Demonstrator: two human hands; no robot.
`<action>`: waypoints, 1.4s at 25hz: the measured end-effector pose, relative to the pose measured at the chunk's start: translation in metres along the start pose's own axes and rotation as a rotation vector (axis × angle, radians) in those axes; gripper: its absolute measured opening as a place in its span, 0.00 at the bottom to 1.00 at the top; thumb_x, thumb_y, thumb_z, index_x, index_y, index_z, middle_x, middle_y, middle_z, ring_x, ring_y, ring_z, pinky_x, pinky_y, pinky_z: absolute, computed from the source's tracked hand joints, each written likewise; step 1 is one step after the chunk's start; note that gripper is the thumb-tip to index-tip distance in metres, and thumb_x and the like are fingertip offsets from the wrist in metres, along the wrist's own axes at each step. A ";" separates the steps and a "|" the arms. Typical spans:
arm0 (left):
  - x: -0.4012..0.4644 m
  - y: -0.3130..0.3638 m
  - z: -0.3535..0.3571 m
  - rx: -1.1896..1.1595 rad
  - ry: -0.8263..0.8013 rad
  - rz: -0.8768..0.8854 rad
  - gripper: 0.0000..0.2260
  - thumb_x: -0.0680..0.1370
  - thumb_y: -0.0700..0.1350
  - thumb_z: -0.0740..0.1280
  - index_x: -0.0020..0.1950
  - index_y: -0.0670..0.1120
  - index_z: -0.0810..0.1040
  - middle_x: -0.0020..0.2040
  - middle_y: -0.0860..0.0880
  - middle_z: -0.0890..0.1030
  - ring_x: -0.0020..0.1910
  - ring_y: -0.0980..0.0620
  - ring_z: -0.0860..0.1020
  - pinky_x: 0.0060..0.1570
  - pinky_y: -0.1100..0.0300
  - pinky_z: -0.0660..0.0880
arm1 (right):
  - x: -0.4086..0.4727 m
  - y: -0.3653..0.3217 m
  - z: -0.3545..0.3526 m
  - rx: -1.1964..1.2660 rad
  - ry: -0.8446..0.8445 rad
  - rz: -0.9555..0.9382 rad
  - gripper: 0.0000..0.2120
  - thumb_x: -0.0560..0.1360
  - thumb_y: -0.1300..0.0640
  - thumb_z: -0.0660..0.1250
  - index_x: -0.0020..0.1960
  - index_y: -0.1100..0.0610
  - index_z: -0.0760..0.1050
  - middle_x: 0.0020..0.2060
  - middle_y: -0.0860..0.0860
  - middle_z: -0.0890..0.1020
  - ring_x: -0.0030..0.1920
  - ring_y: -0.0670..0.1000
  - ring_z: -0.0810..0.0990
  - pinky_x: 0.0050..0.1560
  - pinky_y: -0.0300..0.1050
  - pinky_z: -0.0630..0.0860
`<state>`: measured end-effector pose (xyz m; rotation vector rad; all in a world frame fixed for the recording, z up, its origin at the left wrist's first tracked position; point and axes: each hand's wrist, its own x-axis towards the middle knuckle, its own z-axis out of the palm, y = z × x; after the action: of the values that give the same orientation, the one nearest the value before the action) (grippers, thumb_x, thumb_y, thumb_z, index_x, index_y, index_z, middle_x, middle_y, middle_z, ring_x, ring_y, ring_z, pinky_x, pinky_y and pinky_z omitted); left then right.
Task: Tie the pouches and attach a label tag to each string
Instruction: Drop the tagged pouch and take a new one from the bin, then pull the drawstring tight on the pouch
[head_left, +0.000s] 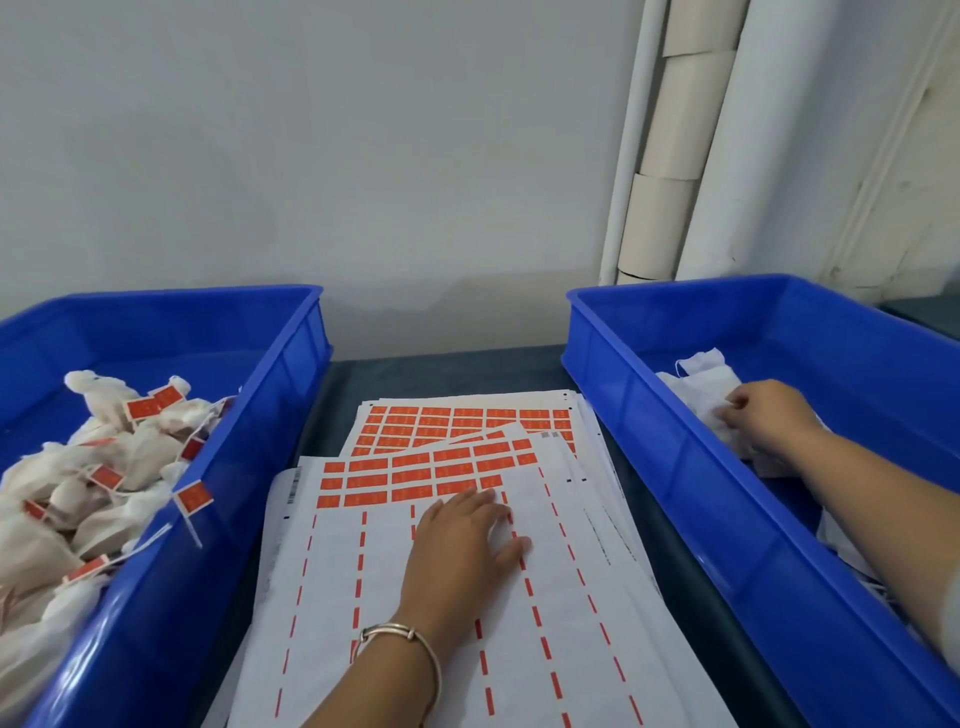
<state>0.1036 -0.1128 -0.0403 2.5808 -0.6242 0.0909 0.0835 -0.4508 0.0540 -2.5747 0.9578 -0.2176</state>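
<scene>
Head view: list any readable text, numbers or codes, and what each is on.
No text here can be read.
Orange labels on the top sticker sheet: pale print, too blurred.
Orange tags on the tied pouches in the left blue bin: print too small.
Barcode on a sheet's left edge: bars only, digits illegible.
Small square codes on a sheet's far corner: blurred.

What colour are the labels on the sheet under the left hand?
Orange-red labels on a white sheet, seen in the head view.
</scene>
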 end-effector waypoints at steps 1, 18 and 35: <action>0.000 0.000 0.000 0.001 0.003 -0.001 0.23 0.74 0.66 0.59 0.66 0.59 0.71 0.70 0.62 0.68 0.70 0.57 0.63 0.70 0.55 0.57 | -0.001 0.000 -0.004 0.050 0.063 0.012 0.10 0.76 0.57 0.65 0.40 0.62 0.77 0.39 0.59 0.79 0.41 0.57 0.74 0.41 0.49 0.69; -0.012 0.025 -0.071 -0.686 0.495 -0.072 0.26 0.73 0.48 0.71 0.61 0.68 0.61 0.58 0.73 0.65 0.59 0.64 0.69 0.55 0.64 0.68 | -0.127 -0.167 -0.043 0.163 -0.138 -0.871 0.09 0.77 0.51 0.65 0.54 0.49 0.82 0.35 0.32 0.75 0.41 0.31 0.75 0.39 0.27 0.68; -0.010 -0.004 -0.070 -1.061 0.118 -0.332 0.05 0.74 0.45 0.69 0.43 0.55 0.77 0.42 0.61 0.78 0.43 0.54 0.78 0.27 0.72 0.72 | -0.150 -0.127 0.076 0.727 -0.454 -0.500 0.05 0.71 0.46 0.66 0.40 0.42 0.82 0.42 0.34 0.83 0.46 0.34 0.80 0.37 0.24 0.73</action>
<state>0.0990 -0.0730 0.0180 1.5896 -0.1071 -0.1595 0.0665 -0.2419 0.0339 -1.9891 0.0269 -0.0796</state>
